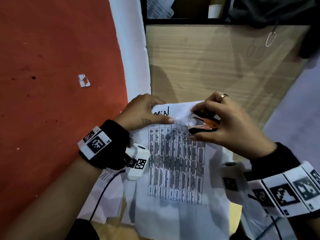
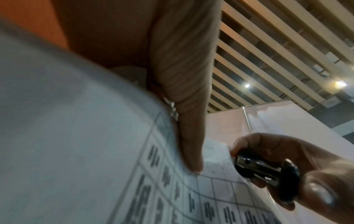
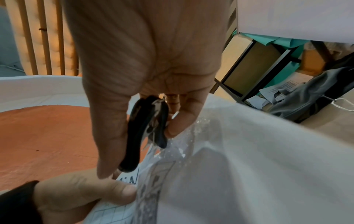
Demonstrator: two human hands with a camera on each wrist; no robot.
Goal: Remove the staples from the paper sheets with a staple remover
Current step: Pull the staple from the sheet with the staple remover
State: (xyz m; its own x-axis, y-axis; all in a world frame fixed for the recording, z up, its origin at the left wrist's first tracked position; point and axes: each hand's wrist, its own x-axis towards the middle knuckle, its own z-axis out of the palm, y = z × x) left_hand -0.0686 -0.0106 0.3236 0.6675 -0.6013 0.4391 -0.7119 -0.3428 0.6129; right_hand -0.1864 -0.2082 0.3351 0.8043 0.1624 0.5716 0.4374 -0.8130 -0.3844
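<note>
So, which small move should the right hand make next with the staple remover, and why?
Probably squeeze and lift. The right hand holds the staple remover with its claws at the torn top edge of the paper, and the left hand pins it there.

**Around the wooden desk**

The wooden desk [image 1: 216, 66] is the landmark. Left of it lies an orange floor [image 1: 52, 84] bearing a white scrap [image 1: 84, 80]. Beyond its far edge stands a paper cup [image 1: 214, 11]; a metal clip [image 1: 270, 38] hangs above its far right part.
</note>
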